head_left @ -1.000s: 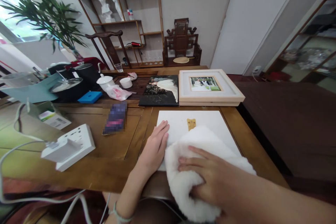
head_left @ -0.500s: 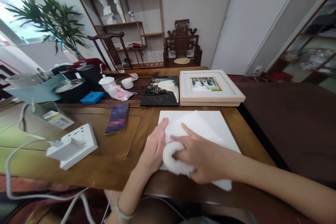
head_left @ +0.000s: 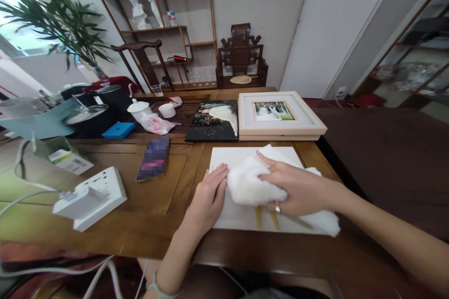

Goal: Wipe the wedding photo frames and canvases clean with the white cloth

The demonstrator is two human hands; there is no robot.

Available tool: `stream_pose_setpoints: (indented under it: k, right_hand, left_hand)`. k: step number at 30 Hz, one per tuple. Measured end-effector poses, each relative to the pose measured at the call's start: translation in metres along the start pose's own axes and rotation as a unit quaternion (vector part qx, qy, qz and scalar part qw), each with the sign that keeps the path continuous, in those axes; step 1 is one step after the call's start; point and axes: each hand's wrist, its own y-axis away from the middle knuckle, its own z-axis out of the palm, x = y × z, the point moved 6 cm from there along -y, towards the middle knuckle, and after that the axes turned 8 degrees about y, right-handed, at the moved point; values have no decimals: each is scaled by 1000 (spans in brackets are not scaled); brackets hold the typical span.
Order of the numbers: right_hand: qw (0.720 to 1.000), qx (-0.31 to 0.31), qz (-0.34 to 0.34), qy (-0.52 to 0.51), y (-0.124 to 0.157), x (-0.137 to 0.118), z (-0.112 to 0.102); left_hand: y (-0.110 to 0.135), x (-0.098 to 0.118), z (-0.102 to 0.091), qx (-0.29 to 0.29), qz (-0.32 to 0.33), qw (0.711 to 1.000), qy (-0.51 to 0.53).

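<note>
On the near part of the wooden surface [head_left: 140, 224], the white board [head_left: 233, 215] lies flat, short of the picture frame [head_left: 301, 124] and the black picture panel [head_left: 205, 126]. Your left hand [head_left: 209, 195] rests at the board's left edge, fingers extended and gripping nothing. Your right hand [head_left: 293, 187] holds the white cloth [head_left: 252, 182] against the board, fingers closed on its folds. Judged as wiping, the stroke calls for light, even pressure, your left hand bearing down enough to prevent sliding. Gather the trailing cloth beneath your wrist. Ease past the gold-coloured strips [head_left: 258, 218]; whether they are raised cannot be told.
</note>
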Motion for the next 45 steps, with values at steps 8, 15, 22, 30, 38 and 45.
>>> stream_pose_setpoints:
  k: [8,15,22,30,38,45]
  right_hand:
    - [993,32,96,56,-55,37,-9]
    - [996,9,67,51,-107,16,-7]
    - [981,21,179,73,-50,59,-21]
    - [955,17,282,91,55,109,-28]
    - [974,14,188,122,42,93,-14]
    - [985,23,106,133,33,73,4]
  left_hand:
    - [0,-1,-1,31,19,999,1]
    - [-1,0,-3,41,31,999,-1]
    - [-1,0,-1,30,24,999,4]
    - [-1,-1,-1,30,14,999,7]
    - [0,2,-1,12,15,1000,-9]
    - [-1,1,-1,10,13,1000,-21]
